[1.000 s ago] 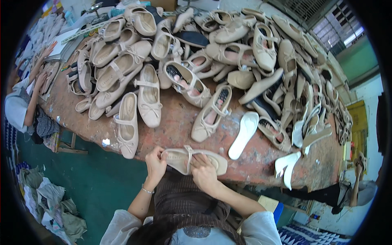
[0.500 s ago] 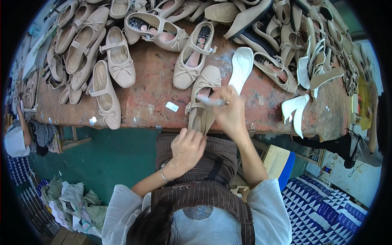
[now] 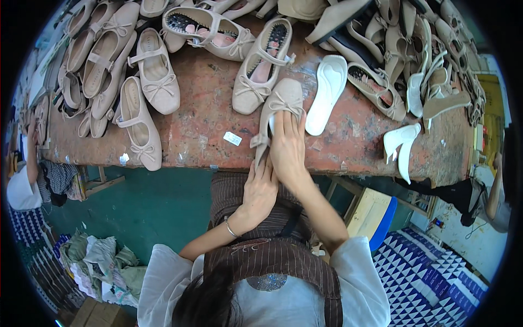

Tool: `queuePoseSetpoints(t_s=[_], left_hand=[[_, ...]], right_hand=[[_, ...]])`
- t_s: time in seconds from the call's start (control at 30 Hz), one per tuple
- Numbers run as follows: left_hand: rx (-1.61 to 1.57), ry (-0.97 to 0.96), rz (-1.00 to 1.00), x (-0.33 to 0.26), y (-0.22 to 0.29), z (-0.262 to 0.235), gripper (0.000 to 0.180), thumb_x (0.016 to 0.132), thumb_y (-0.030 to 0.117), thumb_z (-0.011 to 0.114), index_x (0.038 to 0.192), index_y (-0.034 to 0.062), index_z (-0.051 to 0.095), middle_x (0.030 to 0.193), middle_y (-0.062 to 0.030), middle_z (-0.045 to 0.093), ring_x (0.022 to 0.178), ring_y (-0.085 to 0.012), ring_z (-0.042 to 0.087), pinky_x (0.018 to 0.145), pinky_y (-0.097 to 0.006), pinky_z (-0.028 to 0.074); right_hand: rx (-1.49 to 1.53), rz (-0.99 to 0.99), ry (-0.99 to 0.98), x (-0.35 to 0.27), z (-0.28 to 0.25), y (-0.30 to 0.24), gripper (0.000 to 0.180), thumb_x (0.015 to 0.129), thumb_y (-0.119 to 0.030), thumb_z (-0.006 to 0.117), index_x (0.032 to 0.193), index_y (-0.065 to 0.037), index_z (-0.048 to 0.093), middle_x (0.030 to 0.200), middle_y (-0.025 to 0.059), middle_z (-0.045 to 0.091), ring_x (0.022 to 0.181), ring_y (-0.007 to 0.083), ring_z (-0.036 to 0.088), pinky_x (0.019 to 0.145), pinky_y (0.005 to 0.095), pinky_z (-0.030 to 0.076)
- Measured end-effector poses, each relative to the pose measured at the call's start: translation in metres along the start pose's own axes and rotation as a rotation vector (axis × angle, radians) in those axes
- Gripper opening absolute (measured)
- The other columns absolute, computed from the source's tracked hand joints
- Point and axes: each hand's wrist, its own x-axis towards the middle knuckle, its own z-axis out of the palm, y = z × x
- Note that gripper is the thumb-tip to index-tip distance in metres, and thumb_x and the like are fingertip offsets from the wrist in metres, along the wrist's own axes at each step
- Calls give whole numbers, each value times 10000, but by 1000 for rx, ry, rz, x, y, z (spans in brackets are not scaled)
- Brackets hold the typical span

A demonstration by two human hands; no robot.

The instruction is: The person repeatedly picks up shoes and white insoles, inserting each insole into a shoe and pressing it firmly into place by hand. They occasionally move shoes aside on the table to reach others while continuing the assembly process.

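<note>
A beige Mary Jane shoe (image 3: pixel 285 97) with a bow lies at the table's front edge, toe pointing away from me. My right hand (image 3: pixel 289 150) reaches into its opening, fingers stretched flat and together, tips just behind the bow. A sliver of something white (image 3: pixel 272 125) shows beside those fingers. At the heel end, my left hand (image 3: pixel 260 192) holds the shoe with fingers laid along it; the heel is mostly hidden under both hands. A white insole-shaped piece (image 3: pixel 327 92) rests to the right of the shoe. Another beige shoe (image 3: pixel 262 68) lies close on the left.
More beige shoes (image 3: pixel 154 73) crowd the left and back of the worn table (image 3: pixel 201 125). Heeled shoes (image 3: pixel 348 27) pile up at the right, near a loose white heeled piece (image 3: pixel 404 146). A small white label (image 3: pixel 232 138) lies left of my hands.
My right hand had a blurred white thing above the shoe; now its fingers are inside the opening. My left hand has moved right, its curled fingers now straighter at the heel.
</note>
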Motion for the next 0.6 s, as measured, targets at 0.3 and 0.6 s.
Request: queuePoseSetpoints(t_s=[0.3, 0.6], left_hand=[[-3, -42, -15, 1, -1, -4, 499, 886, 110, 507, 1327, -121, 513, 1411, -267, 487, 1384, -384, 397, 1138, -493, 346], [-39, -32, -6, 3, -1, -9, 494, 862, 116, 542, 1305, -103, 537, 1377, -268, 513, 1320, -351, 471, 1102, -483, 390]], right_hand=[[-133, -46, -14, 5, -5, -6, 474, 826, 4, 508, 1282, 135, 513, 1194, 285, 609, 1183, 408, 581, 1181, 529, 264], [-434, -183, 126, 6, 13, -1, 275, 832, -78, 524, 1067, 39, 608, 1010, 163, 639, 1039, 302, 619, 1187, 528, 223]])
